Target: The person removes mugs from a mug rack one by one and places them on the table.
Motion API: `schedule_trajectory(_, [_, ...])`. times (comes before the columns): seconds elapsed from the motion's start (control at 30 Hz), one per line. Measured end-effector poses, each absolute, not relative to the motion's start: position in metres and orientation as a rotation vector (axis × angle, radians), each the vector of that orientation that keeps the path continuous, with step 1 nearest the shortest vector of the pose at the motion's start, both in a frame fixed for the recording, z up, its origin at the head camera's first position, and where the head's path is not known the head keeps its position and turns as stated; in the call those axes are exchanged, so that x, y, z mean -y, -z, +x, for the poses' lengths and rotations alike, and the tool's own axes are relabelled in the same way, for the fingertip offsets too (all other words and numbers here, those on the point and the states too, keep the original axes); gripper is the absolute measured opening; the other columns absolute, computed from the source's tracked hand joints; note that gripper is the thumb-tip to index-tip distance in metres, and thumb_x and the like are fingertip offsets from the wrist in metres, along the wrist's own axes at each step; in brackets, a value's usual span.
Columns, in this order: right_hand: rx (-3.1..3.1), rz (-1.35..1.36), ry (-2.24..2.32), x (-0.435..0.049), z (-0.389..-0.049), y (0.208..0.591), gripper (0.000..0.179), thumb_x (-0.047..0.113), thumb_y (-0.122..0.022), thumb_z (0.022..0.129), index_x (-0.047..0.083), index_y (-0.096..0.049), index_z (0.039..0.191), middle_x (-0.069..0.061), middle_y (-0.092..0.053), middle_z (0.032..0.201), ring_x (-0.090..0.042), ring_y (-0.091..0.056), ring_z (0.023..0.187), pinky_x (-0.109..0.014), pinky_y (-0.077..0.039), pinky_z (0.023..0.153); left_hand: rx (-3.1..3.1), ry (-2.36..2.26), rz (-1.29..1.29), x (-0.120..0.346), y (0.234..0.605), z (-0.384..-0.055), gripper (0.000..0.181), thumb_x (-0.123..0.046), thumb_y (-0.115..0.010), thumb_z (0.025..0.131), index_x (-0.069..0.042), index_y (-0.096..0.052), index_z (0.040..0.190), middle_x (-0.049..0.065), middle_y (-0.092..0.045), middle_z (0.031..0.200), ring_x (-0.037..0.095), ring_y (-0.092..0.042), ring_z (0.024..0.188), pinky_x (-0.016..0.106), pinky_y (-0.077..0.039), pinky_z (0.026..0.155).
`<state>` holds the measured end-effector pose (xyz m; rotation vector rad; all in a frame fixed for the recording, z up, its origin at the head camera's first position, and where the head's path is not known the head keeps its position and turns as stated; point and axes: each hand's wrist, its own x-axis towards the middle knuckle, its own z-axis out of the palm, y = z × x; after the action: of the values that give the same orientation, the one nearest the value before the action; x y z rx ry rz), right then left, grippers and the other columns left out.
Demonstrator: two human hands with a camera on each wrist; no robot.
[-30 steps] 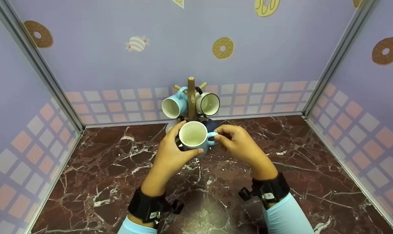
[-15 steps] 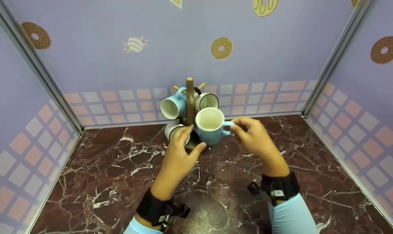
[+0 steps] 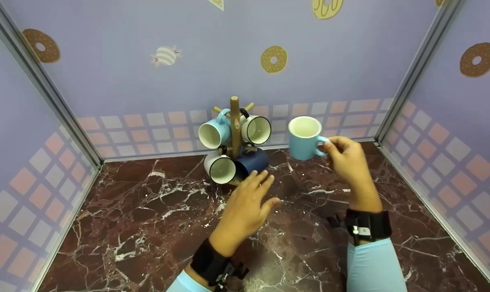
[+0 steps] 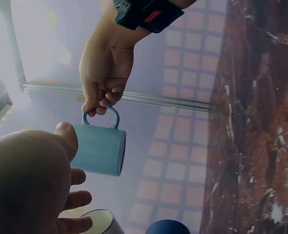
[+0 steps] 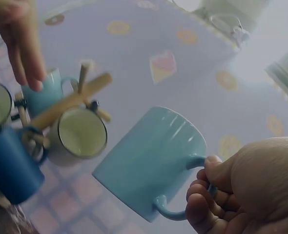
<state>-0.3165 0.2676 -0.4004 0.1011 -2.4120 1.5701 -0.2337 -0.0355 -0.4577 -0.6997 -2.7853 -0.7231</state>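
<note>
Your right hand (image 3: 347, 158) pinches the handle (image 5: 171, 213) of the light-blue mug (image 3: 303, 147), held upright in the air right of the mug tree (image 3: 234, 121). Your left hand (image 3: 245, 207), fingers extended, is empty. Step judged: carrying; next move likely calls for keeping the light-blue mug level.

You face a lilac wall (image 3: 180, 87) with doughnut pictures (image 3: 274, 51) above pink and white squares (image 3: 156, 119). Below lies a white-veined, dark red tabletop (image 3: 127, 223); the glare (image 5: 261, 53) in your right wrist view is perhaps lamplight.
</note>
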Motion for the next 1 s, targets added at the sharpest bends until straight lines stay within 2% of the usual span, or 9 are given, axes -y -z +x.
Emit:
schedule_trajectory(0.13, [2.362,-0.050,-1.521,-0.290,-0.330,0.415,0.034,0.022,-0.065,0.118,-0.008,-0.075,0.128,-0.010,-0.078,0.101,-0.005,-0.067,0.072,-0.018,-0.062,0.065,2.825,0.635,-0.757,0.027,0.469,-0.235,0.078,-0.068,-0.042,0.113,-0.022,-0.043,0.176,0.001,-0.030,0.188,0.034,-0.028,0.176,0.058,-0.026,0.144])
schedule_trajectory(0.27, [2.339,-0.204,-1.434,-0.309,-0.343,0.434,0.036,0.026,-0.064,0.118,-0.006,-0.076,0.128,-0.010,-0.075,0.100,-0.004,-0.065,0.073,-0.016,-0.059,0.063,2.850,0.604,-0.787,0.021,0.478,-0.235,0.076,-0.066,-0.047,0.114,-0.023,-0.043,0.176,0.001,-0.029,0.188,0.033,-0.027,0.176,0.057,-0.024,0.144])
schedule_trajectory(0.43, [2.353,-0.357,-1.342,-0.333,-0.356,0.456,0.038,0.029,-0.060,0.120,-0.003,-0.075,0.134,-0.018,-0.076,0.118,-0.003,-0.063,0.081,-0.012,-0.055,0.068,2.874,0.608,-0.812,0.015,0.489,-0.234,0.078,-0.068,-0.045,0.113,-0.024,-0.041,0.177,0.000,-0.027,0.189,0.031,-0.026,0.177,0.058,-0.025,0.144])
schedule_trajectory(0.6, [2.375,-0.444,-1.350,-0.354,-0.362,0.478,0.041,0.029,-0.058,0.120,-0.004,-0.073,0.140,-0.023,-0.074,0.127,-0.001,-0.063,0.077,-0.012,-0.057,0.066,2.888,0.593,-0.843,0.010,0.499,-0.232,0.083,-0.075,-0.041,0.110,-0.027,-0.038,0.178,0.000,-0.028,0.189,0.032,-0.028,0.176,0.059,-0.026,0.143])
schedule_trajectory(0.9, [2.255,-0.564,-1.425,-0.381,-0.368,0.504,0.039,0.025,-0.059,0.120,-0.007,-0.072,0.139,-0.017,-0.074,0.116,0.001,-0.062,0.070,-0.012,-0.055,0.062,2.906,0.581,-0.882,0.004,0.501,-0.228,0.085,-0.079,-0.038,0.109,-0.029,-0.038,0.178,-0.001,-0.026,0.189,0.030,-0.025,0.177,0.059,-0.024,0.144])
schedule_trajectory(1.0, [2.242,-0.614,-1.412,-0.391,-0.368,0.512,0.040,0.025,-0.058,0.120,-0.007,-0.072,0.140,-0.015,-0.074,0.115,0.000,-0.062,0.077,-0.012,-0.053,0.066,2.901,0.581,-0.873,0.003,0.499,-0.228,0.084,-0.078,-0.040,0.109,-0.029,-0.039,0.178,0.000,-0.026,0.189,0.030,-0.025,0.177,0.059,-0.024,0.144])
